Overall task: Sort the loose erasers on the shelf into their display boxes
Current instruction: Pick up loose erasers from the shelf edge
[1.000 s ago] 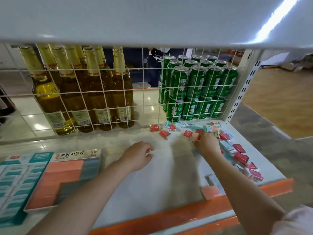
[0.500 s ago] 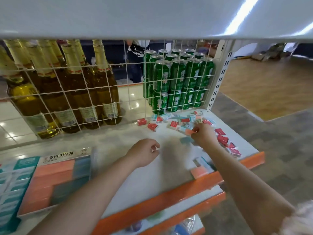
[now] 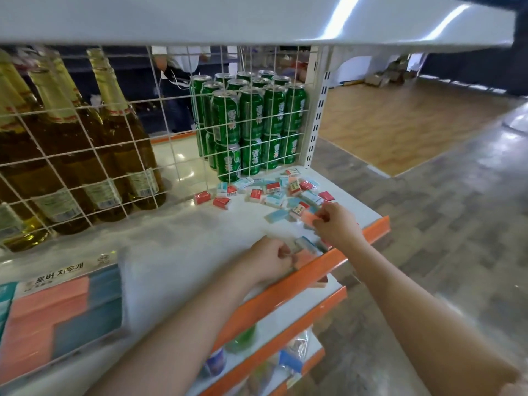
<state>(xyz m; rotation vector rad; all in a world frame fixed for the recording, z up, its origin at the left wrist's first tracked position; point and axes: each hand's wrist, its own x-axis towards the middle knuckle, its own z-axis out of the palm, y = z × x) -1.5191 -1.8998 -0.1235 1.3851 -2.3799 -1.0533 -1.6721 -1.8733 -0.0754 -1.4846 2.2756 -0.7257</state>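
At the far left of the shelf (image 3: pixel 183 241) sat the display box (image 3: pixel 61 312), its rows of salmon and blue erasers packed flat under a printed header strip, with a second teal box (image 3: pixel 5 298) at its left edge, mostly cut off from view. Both boxes were well apart from my hands, across a bare stretch of white shelf. My left hand (image 3: pixel 267 260) rested near the orange front lip (image 3: pixel 328 261), its fingers (image 3: pixel 283 252) curled in toward the palm; they touched or nearly touched a salmon eraser (image 3: pixel 304 257) just to their right, but I could not tell whether they pinched it. A blue eraser (image 3: pixel 305 242) lay just behind that one, its long axis running roughly along the lip. Further right, my right hand (image 3: pixel 338 221) pinched a salmon eraser (image 3: pixel 310 216) between thumb and fingertips, the piece sticking out to the left of the fingers, toward the boxes. Behind and around that hand lay the loose pile (image 3: pixel 274 192) of red-sleeved and light blue erasers, scattered at every angle against the wire grid (image 3: pixel 160 155) in front of the green cans (image 3: pixel 251 130). I judged that the pinched salmon eraser had to travel leftward across the whole shelf to reach its box, and that my left hand, being nearer the box, was better placed to carry it there.
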